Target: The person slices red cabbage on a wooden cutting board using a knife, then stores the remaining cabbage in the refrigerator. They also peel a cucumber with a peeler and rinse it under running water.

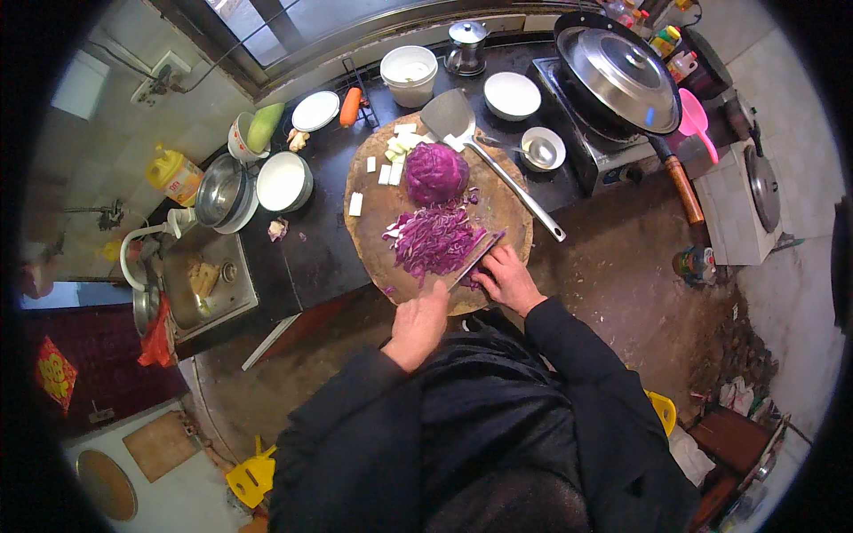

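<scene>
My left hand (421, 321) is closed around the handle end of a knife (474, 260), whose narrow-looking blade slants up to the right over a round wooden chopping board (373, 246). Against the blade's right side, the bent fingers of my right hand (510, 278) hold a piece of red cabbage (470, 276), mostly hidden by them. Shredded red cabbage (432, 243) lies heaped left of the blade. Behind the heap sits a larger cut red cabbage (436, 174), with pale vegetable pieces (403, 143) around its left and far sides. A metal spatula (513, 180) rests across the board's right edge.
Left are a sink (220, 293), a white bowl (284, 181), a plate (316, 111) and a carrot (350, 108). A white tub (408, 73) and a bowl (512, 96) stand behind the board. A lidded wok (620, 73) sits on the stove at right, its handle (684, 190) jutting out.
</scene>
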Available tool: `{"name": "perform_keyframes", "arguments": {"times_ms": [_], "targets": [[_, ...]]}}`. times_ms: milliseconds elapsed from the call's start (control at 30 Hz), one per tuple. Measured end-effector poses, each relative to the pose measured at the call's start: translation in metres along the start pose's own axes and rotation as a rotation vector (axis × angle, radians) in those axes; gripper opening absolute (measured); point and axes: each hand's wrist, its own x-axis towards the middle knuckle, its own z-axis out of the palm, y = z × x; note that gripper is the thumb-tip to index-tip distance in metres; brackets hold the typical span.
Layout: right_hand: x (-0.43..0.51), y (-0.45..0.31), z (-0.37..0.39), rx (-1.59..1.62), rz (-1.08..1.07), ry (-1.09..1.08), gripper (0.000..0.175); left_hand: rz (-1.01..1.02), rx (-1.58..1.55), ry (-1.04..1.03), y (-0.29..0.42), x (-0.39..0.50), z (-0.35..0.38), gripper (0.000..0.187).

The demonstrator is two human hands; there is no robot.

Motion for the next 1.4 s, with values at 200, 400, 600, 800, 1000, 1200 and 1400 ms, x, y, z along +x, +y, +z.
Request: {"name": "perform_keyframes", "arguments": {"times_ms": [200, 400, 600, 800, 1000, 1200, 1400], "targets": [[-0.001, -0.005, -0.015, 0.045, -0.051, -0.097, 0.031, 0.031, -0.037, 0.086, -0.007, 0.016, 0.002, 0.021], [-0.009, -0.003, -0.007, 0.015, -0.031, -0.048, 0.031, -0.027, -0.016, -0.021, 0.008, 0.004, 0.0, 0.021], [-0.014, -0.002, -0.001, -0.013, -0.029, -0.029, 0.028, 0.06, -0.022, 0.061, 0.001, 0.008, -0.003, 0.02], [-0.018, -0.01, 0.003, 0.01, -0.054, 0.038, 0.028, 0.044, -0.059, 0.049, 0.01, 0.012, 0.009, 0.018], [-0.024, -0.004, 0.007, -0.031, -0.039, 0.039, 0.025, 0.027, 0.023, 0.009, 0.006, -0.007, 0.002, 0.022], [-0.022, -0.005, 0.004, -0.007, -0.1, 0.062, 0.025, 0.041, -0.023, 0.046, 0.006, 0.014, 0.012, 0.022], [-0.033, 0.002, 0.003, -0.079, -0.096, 0.025, 0.024, 0.044, -0.035, 0.042, 0.009, -0.011, 0.01, 0.022]]}}
